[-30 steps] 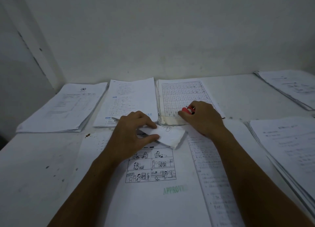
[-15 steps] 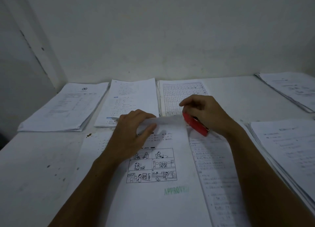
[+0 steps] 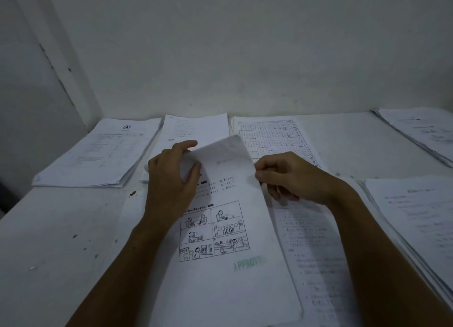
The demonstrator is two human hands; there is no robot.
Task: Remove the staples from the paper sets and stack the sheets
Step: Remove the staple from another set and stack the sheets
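Both hands pinch the sheet (image 3: 220, 228) at frame centre: left hand (image 3: 171, 179) fingers clamped on its top, right hand (image 3: 291, 177) gripping its edge

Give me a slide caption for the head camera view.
Both hands, left hand and right hand, lift the comic-strip sheet among paper stacks.

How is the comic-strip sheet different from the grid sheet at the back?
The comic-strip sheet lies near the person, its top edge lifted and curled by both hands; the grid sheet lies flat by the wall, untouched. The comic-strip sheet shows drawn panels and a green stamp; the grid sheet shows ruled squares. Both are white printed paper.
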